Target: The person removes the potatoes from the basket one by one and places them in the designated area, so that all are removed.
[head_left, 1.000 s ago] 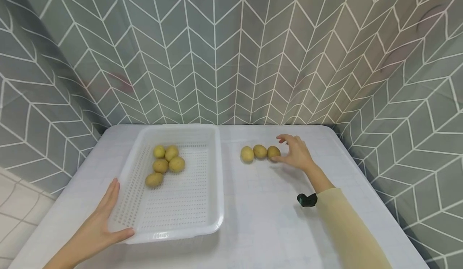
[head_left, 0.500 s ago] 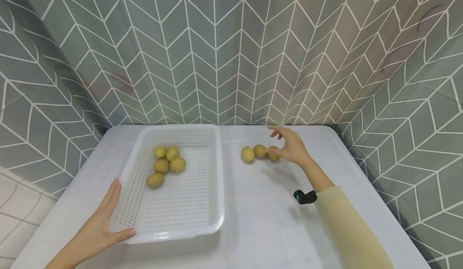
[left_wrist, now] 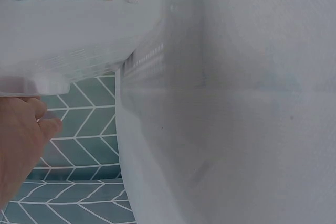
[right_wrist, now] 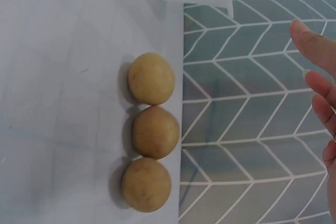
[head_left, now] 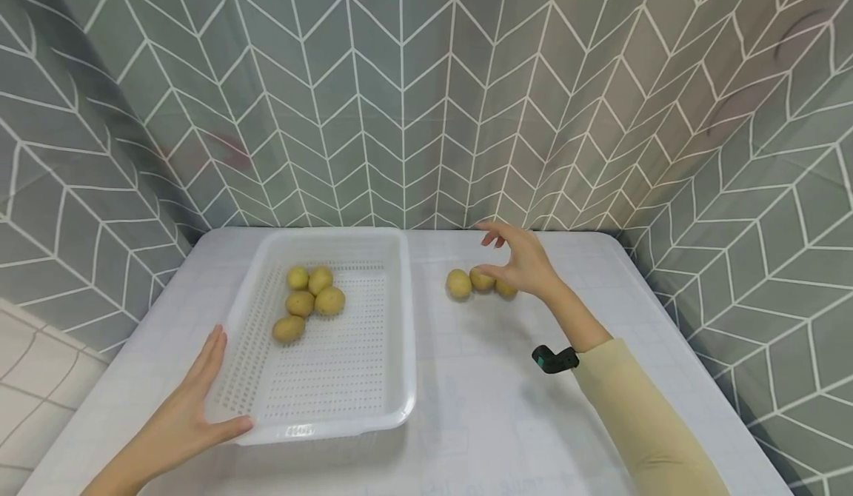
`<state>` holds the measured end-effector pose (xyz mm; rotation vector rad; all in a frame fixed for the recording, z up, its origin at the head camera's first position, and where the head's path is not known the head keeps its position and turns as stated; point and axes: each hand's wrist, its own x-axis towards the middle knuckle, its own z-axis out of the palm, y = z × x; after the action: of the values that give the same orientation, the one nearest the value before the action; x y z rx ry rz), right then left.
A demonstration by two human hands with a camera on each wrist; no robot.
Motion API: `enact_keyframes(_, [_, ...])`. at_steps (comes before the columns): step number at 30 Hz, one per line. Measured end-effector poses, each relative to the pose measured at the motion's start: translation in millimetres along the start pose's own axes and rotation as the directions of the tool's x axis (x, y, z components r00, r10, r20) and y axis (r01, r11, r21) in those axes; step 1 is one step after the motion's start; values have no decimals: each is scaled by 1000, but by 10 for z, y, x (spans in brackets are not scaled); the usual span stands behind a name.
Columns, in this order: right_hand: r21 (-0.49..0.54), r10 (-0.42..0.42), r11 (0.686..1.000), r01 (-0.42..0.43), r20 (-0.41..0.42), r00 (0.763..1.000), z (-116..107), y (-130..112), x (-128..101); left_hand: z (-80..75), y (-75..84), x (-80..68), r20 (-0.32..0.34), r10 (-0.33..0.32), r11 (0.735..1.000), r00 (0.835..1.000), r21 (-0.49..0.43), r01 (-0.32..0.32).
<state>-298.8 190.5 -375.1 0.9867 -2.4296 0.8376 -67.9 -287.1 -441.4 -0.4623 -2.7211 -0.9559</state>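
A white perforated plastic basket [head_left: 408,318] stands on the left of the table with several potatoes [head_left: 329,301] inside. My left hand [head_left: 183,418] rests along its near left corner, fingers straight and thumb at the front rim; in the left wrist view that hand [left_wrist: 21,140] is at the basket's [left_wrist: 79,35] edge. Right of the basket lie three potatoes in a row: the left one [head_left: 458,284], middle one [head_left: 483,280] and right one [head_left: 506,290], partly hidden. Above them hovers my right hand [head_left: 523,263], fingers spread and holding nothing; the right wrist view shows it apart from the potatoes [right_wrist: 156,132].
A white cloth covers the table [head_left: 466,407]. Grey-green chevron-patterned curtains [head_left: 426,96] hang close behind the table and along both sides. A small black device [head_left: 555,360] is worn on the right wrist, by the beige sleeve [head_left: 640,422].
My right hand has moved left and slightly up along the potato row, from beside the right potato to over the middle and right ones. The left hand stays at the basket; the potatoes have not moved.
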Motion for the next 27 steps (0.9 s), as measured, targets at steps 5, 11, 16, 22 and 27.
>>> enact_keyframes(5, [23, -21, 1000, 21, 8, 1000, 3, -97, 77, 4, 9, 3, 1, -3, 1000, 1000, -10, 3])
enact_keyframes(11, [67, -53, 996, 53, -5, 999, 32, -165, 158, 4, 13, 0, 0, -3, 1000, 1000, -22, 3])
enact_keyframes(16, [110, -61, 992, 62, -15, 998, 59, -230, 212, 4, 7, 1, -4, 0, 1000, 1000, -21, 0])
enact_keyframes(22, [112, -78, 991, 79, -15, 997, 80, -345, 281, 6, 1, 1, -12, 9, 1000, 1000, -15, -10])
enact_keyframes(27, [116, -121, 986, 122, -21, 992, 106, -404, 334, 9, -1, 0, -18, 16, 1000, 1000, -13, -16])
